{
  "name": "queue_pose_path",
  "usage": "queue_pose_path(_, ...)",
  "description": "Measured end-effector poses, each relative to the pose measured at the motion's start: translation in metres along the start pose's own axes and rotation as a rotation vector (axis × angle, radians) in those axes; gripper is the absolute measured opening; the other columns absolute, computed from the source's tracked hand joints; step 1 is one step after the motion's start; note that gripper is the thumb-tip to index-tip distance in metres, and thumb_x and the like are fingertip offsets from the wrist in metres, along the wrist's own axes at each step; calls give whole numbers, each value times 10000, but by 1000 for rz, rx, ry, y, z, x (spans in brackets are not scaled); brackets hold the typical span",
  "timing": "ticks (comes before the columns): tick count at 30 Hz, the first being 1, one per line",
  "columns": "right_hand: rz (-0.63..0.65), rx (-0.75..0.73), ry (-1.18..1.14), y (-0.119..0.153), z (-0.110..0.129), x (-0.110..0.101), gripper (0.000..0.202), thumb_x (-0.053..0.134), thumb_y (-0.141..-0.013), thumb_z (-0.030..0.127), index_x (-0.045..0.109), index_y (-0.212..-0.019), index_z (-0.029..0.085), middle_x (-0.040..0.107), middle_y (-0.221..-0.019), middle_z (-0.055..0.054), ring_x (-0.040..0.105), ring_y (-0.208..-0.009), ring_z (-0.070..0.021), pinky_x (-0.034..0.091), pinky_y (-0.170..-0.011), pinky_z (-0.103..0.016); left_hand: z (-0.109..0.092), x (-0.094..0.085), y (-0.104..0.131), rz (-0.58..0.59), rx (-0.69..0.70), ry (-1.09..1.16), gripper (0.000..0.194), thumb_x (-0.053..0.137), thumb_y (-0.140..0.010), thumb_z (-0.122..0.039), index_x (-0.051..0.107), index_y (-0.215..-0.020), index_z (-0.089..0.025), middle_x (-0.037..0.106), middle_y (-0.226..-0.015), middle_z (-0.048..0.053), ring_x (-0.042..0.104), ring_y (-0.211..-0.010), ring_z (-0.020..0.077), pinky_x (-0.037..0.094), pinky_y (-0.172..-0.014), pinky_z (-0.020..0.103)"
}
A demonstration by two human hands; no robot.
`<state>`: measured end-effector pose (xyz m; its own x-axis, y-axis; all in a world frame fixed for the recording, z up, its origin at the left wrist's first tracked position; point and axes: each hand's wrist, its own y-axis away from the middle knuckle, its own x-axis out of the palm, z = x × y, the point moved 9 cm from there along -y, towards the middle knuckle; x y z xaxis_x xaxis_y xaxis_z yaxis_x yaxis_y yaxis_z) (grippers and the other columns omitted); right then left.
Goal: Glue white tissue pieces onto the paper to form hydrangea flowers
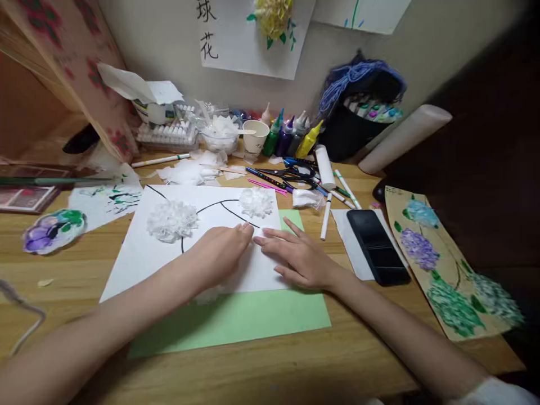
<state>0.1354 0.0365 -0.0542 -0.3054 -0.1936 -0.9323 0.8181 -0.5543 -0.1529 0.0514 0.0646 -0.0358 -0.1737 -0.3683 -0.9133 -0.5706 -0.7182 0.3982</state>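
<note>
A sheet of white paper (135, 253) lies on a green sheet (253, 320), with black branch lines drawn on it. Crumpled white tissue flowers stand on it: a large one (172, 221) at left and a smaller one (256, 202) at upper right. A third, near the bottom edge, is mostly hidden by my left forearm. My left hand (221, 250) is closed, fingertips pinched together at the end of a drawn line; what they hold is hidden. Beside it my right hand (301, 259) rests with fingers spread over the paper's right edge, next to a small white bit.
Behind the paper are torn tissue (189, 171), a paper cup (255, 138), paint bottles (291, 138), scissors (295, 177) and markers (326, 216). A phone (377, 244) and a flower picture (455, 270) lie at right. At left is a paint-smeared palette (54, 230).
</note>
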Motion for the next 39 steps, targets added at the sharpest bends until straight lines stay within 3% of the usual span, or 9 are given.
queue_pose_path(4,-42,64,32,4,-5,-5,480,388,-888,310,358,-1342,156,459,-1381,-58,265,-1363,-215,59,-1144,-496,0,0,0,-11,-1,3,363,313,-805,-25,506,-1102,-106,666,-803,115,654,-765,243,457,-643,306)
queue_pose_path(16,-162,97,62,9,-7,-15,429,378,-887,237,394,-1311,175,595,-1239,-48,411,-1282,-187,43,-1144,-516,1,1,-1,-32,-5,16,374,324,-778,-10,505,-1087,-116,660,-772,110,652,-742,244,457,-645,316)
queue_pose_path(21,-69,67,58,7,-4,-9,500,405,-885,298,333,-1360,162,495,-1352,-53,272,-1360,-205,44,-1142,-515,1,0,-1,-25,-9,22,345,321,-794,-24,512,-1068,-108,652,-735,106,651,-711,247,453,-630,318)
queue_pose_path(24,-65,40,60,9,-1,-10,435,382,-895,273,404,-1320,185,550,-1298,-37,332,-1333,-199,15,-1139,-522,2,0,-1,-30,-10,9,357,329,-783,-21,508,-1079,-109,653,-743,109,652,-702,252,448,-608,315)
queue_pose_path(30,-244,-26,88,15,9,-24,383,363,-874,161,503,-1231,154,672,-1117,-52,485,-1226,-186,90,-1144,-505,1,1,0,-31,4,5,328,326,-777,-21,514,-1029,-114,646,-720,99,649,-680,248,443,-599,311)
queue_pose_path(35,-230,47,120,14,2,-25,400,400,-872,188,473,-1263,145,625,-1200,-60,449,-1256,-214,100,-1144,-515,1,1,0,-29,3,6,310,322,-777,-19,510,-1003,-119,642,-710,90,648,-685,244,442,-607,308)
queue_pose_path(39,-315,4,105,16,3,-33,374,366,-867,165,529,-1204,180,686,-1088,-33,513,-1198,-211,97,-1136,-539,1,2,-1,-30,10,9,297,322,-779,-24,508,-989,-122,632,-675,82,646,-676,243,441,-601,308)
